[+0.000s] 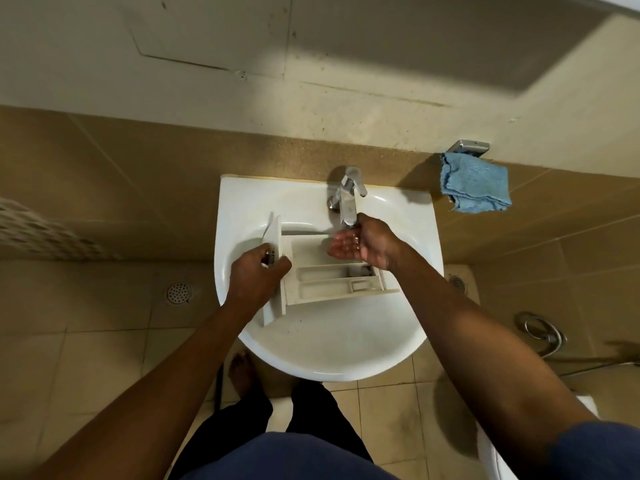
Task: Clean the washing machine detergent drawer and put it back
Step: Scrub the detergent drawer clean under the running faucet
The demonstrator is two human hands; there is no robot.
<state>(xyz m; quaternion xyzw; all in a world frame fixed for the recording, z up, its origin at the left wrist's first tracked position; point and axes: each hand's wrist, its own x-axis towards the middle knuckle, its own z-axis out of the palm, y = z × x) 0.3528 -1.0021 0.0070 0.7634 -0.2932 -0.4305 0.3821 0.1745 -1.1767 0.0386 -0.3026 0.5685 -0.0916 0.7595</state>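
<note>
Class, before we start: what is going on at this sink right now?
A person stands at a white sink with the detergent drawer lying across the basin. The left hand grips the drawer's front panel. The right hand is open and cupped, palm up, under the tap. A blue cloth hangs on the wall nearby, untouched.

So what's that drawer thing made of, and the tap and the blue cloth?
The drawer looks like plastic: matte off-white, thin moulded walls. The tap seems to be metal, shiny and mirror-like, probably chrome-plated. The blue cloth looks like soft, fuzzy fabric, maybe microfibre; it hangs in folds with ragged edges.
</note>
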